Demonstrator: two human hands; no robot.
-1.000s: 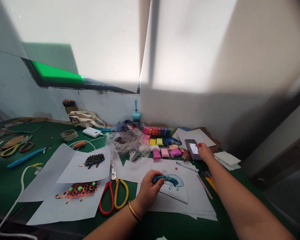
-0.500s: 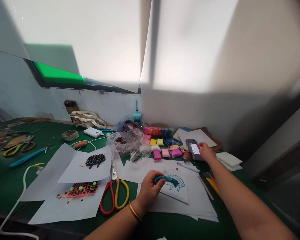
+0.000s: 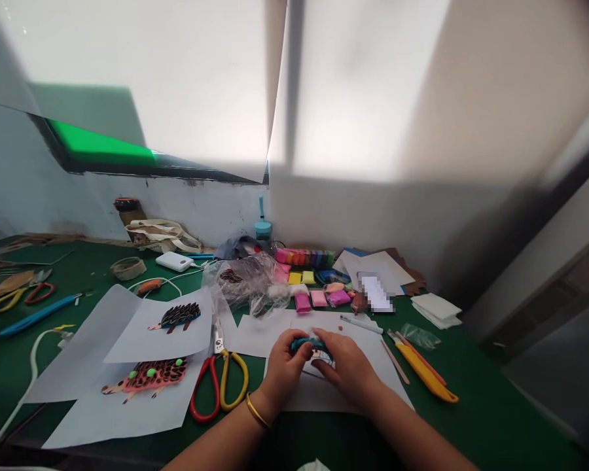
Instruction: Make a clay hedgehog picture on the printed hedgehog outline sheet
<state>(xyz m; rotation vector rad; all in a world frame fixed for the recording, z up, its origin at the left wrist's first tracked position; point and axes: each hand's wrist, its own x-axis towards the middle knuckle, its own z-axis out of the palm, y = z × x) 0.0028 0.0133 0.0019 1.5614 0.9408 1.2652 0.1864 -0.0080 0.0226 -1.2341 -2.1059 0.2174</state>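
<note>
My left hand [image 3: 285, 364] is closed on a teal piece of clay [image 3: 306, 343] in front of me, above the white papers. My right hand [image 3: 347, 366] meets it from the right, its thumb and fingers pinched on the right end of the same piece. A drawing in blue lines [image 3: 322, 356] lies under the hands and is mostly hidden by them. The phone [image 3: 374, 292] lies beyond my right hand, touched by neither hand. A white pen [image 3: 360, 324] rests on the paper near my right fingers.
Large scissors [image 3: 219, 376] with red and yellow handles lie left of my hands. Hedgehog pictures [image 3: 150, 376] on paper are farther left. Colourful clay packets [image 3: 318, 298] and a plastic bag [image 3: 245, 281] lie beyond. A yellow cutter [image 3: 425, 371] is at the right.
My right hand has left the phone and come back to the teal clay beside my left hand. The phone's screen now shows lit. Another person's hand at the far left is mostly out of view.
</note>
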